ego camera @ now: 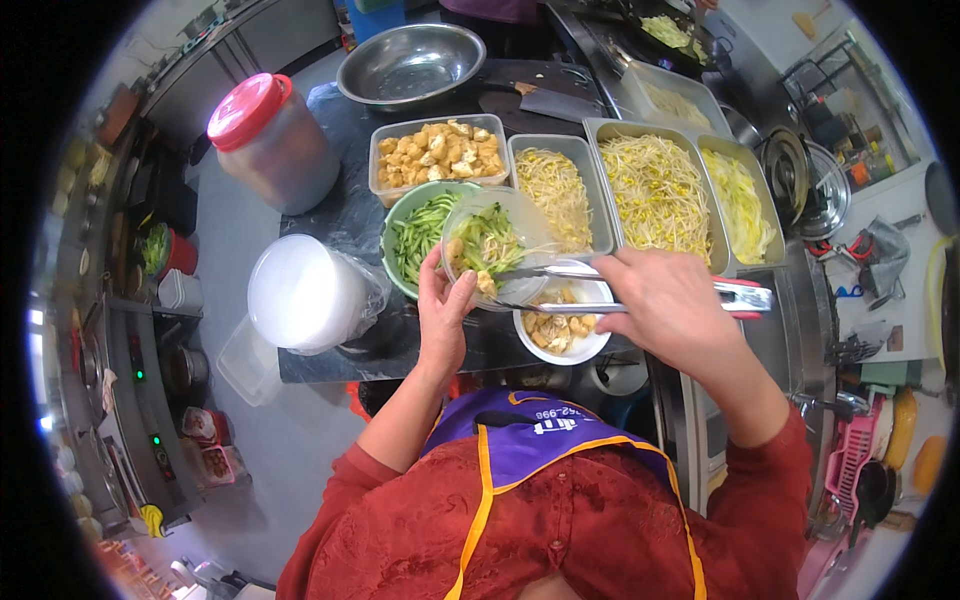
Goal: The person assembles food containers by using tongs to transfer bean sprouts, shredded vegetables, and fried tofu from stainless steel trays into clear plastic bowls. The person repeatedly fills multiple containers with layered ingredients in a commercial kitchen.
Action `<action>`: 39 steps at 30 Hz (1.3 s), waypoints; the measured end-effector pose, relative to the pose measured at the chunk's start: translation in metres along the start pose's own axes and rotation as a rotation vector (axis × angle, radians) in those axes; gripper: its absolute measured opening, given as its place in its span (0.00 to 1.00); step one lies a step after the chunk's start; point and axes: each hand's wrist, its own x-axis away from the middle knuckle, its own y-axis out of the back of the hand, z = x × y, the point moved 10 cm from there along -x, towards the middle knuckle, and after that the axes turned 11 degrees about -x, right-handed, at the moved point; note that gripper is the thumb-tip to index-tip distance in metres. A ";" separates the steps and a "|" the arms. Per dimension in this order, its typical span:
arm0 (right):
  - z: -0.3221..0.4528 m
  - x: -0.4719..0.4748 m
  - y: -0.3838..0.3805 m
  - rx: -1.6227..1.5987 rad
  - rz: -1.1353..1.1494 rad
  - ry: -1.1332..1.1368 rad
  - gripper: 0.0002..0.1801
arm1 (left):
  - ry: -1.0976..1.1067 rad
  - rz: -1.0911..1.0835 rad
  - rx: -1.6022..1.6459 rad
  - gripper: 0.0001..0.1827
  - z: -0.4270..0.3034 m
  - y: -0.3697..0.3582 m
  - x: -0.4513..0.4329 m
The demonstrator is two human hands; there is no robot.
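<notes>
My left hand (444, 315) grips a clear plastic bowl (532, 214) by its near left side, tilted above the counter. Inside it lie cucumber strips, bean sprouts and fried tofu pieces. My right hand (664, 304) is closed around metal tongs (574, 307) with red grips, whose tips reach into the bowl at a tofu piece (486, 283). Partly beneath the tongs, a white bowl (568, 357) contains tofu pieces and sprouts. Behind the clear bowl stands a green bowl (390, 251) of cucumber strips (424, 232), partly covered by it.
Around the bowls stand a tub of fried tofu (439, 154), trays of bean sprouts (656, 195) and shredded cabbage (739, 202), stacked plastic bowls (300, 292) and a red-lidded jar (281, 150). A cleaver (559, 103) lies near a steel basin (411, 67). Another person cooks at a wok (679, 37).
</notes>
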 end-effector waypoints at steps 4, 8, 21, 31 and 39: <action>-0.002 0.001 0.004 -0.030 -0.032 0.005 0.23 | -0.015 0.037 0.061 0.34 -0.001 -0.009 0.001; -0.007 0.038 0.047 -0.032 -0.159 0.006 0.26 | -0.010 0.012 0.024 0.35 0.002 -0.001 -0.006; -0.005 -0.024 -0.004 0.219 -0.143 0.001 0.24 | -0.038 0.161 -0.048 0.30 0.015 -0.026 -0.003; -0.037 0.046 0.047 -0.120 -0.211 -0.033 0.32 | 0.065 -0.103 0.019 0.31 0.024 0.011 -0.006; -0.099 0.091 0.003 0.003 -0.123 -0.311 0.41 | 0.114 0.069 0.173 0.38 0.014 -0.023 -0.018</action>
